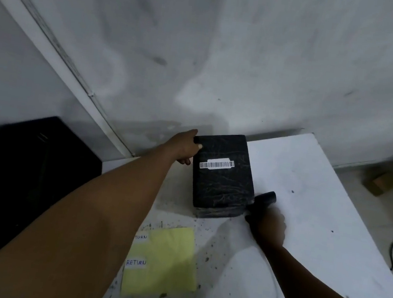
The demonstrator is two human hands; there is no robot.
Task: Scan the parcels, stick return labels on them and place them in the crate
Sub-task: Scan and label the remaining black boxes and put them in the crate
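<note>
Left hand (pixel 186 150) grip closed on parcel (pixel 223 175) far corner; right hand (pixel 269 227) clasps scanner (pixel 265 199).

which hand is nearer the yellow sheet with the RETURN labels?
Right. The right hand holds the scanner just up and right of the yellow sheet; the left hand grips the black parcel at its far left corner, well beyond the sheet.

Table (pixel 310 189) right of parcel (pixel 223 175) bare; wall (pixel 228 53) close behind; crate (pixel 26 164) blocks left.

Scuffed matt black parcel (pixel 223 175), speckled smooth white table (pixel 307 213)
</note>
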